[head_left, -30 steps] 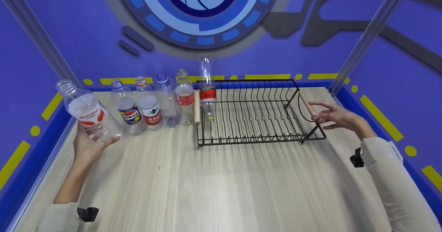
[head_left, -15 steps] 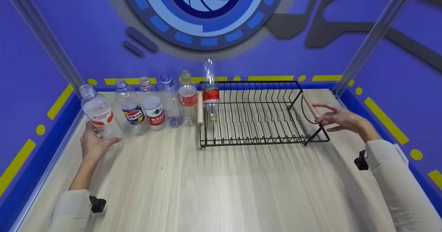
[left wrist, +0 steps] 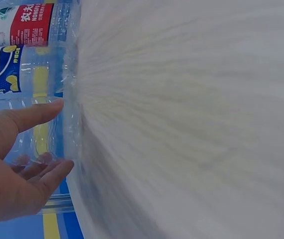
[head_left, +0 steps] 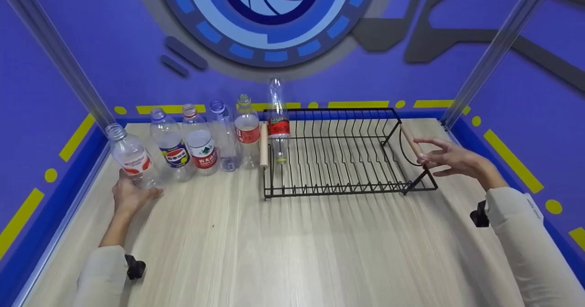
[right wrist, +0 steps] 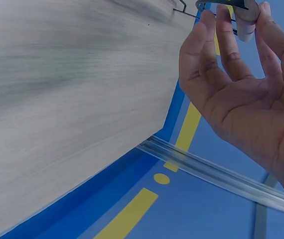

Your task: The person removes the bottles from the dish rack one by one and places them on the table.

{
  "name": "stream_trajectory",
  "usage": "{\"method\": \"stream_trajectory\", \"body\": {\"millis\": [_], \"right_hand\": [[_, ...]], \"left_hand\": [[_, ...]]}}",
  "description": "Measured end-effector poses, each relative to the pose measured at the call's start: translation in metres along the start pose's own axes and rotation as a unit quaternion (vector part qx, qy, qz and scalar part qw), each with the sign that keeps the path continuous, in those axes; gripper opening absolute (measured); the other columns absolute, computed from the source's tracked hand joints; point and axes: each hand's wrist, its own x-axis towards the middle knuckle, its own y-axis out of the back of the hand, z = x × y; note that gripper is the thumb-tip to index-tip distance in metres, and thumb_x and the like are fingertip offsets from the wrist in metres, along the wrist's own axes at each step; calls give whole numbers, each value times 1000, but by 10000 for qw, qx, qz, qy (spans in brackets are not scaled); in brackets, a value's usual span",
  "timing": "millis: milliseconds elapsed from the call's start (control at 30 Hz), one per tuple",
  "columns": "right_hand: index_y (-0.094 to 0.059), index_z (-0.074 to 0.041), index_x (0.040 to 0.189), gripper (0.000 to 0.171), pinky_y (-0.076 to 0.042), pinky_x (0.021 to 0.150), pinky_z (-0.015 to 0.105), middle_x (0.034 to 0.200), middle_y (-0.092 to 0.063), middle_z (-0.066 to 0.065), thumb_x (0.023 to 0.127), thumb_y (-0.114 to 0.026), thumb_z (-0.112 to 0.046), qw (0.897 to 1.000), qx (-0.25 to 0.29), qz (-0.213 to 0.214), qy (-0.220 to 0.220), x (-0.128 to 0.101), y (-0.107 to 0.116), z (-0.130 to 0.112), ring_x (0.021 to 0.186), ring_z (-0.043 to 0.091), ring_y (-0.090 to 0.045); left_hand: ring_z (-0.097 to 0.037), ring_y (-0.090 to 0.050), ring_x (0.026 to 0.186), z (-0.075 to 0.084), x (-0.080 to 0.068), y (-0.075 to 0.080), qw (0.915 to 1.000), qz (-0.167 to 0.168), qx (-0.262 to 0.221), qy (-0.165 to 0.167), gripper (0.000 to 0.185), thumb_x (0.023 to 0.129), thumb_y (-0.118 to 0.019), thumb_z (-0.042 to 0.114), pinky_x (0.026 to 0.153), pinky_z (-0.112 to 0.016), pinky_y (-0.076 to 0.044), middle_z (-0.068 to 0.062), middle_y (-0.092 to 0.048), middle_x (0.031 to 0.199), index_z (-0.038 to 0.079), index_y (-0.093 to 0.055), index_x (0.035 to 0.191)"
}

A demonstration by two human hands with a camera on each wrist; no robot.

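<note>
My left hand (head_left: pixel 132 189) grips the base of a clear bottle with a red-and-white label (head_left: pixel 129 157). The bottle stands upright on the wooden table (head_left: pixel 283 252), at the left end of a row of bottles. In the left wrist view my thumb and fingers (left wrist: pixel 32 113) lie round the bottle's clear lower part (left wrist: pixel 67 74). My right hand (head_left: pixel 422 151) hovers with fingers spread and relaxed beside the wooden right handle (head_left: pixel 410 142) of a black wire dish rack (head_left: pixel 343 110). It holds nothing, and the right wrist view shows the fingertips (right wrist: pixel 221 20) close to the handle's end (right wrist: pixel 246 27).
The row holds a blue-labelled bottle (head_left: pixel 171 154), a red-and-white-labelled bottle (head_left: pixel 201 148), a bare clear one (head_left: pixel 224 135) and a red-labelled one (head_left: pixel 247 131). A slim bottle (head_left: pixel 277 119) stands neck down in the rack's left end. Blue raised borders (head_left: pixel 68 170) edge the table.
My left hand has lowered the bottle from a raised tilt to upright on the table beside the row. The right hand has barely moved.
</note>
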Motion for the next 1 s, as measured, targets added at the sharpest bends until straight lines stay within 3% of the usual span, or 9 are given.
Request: {"method": "stream_trajectory", "body": {"millis": [300, 567, 833, 1000], "right_hand": [[-17, -25, 165, 74, -52, 106, 52, 157, -43, 27, 104, -56, -44, 10000, -63, 2, 55, 2, -2, -3, 138, 39, -49], [-18, -25, 165, 75, -55, 100, 43, 148, -57, 13, 104, -58, -42, 10000, -55, 33, -52, 0, 2, 1, 114, 10, -61], [-16, -25, 165, 76, -54, 102, 48, 155, -45, 27, 104, -56, -45, 9999, -170, 23, 13, 0, 1, 1, 127, 24, -57], [-16, -26, 165, 75, -55, 101, 46, 153, -48, 26, 104, -56, -44, 9999, -144, 21, -4, 0, 1, 2, 122, 20, -59]], "left_hand": [[-51, -29, 149, 1, 4, -3, 9998, -4, -167, 47, 102, 79, -79, -2, 124, -60, -22, -35, -29, 160, -2, -14, 158], [-51, -38, 143, 4, 9, -11, 9990, 156, -276, -310, 95, 77, -80, -2, 121, -59, -30, -35, -41, 152, -3, -23, 153], [-51, -40, 141, 6, 11, -12, 9985, 49, -416, -355, 98, 77, -80, -3, 119, -59, -33, -35, -39, 153, -1, -20, 154], [-52, -37, 143, 5, 11, -12, 9985, -23, -424, -333, 98, 78, -79, -3, 121, -59, -31, -36, -36, 155, -2, -18, 155]]}}
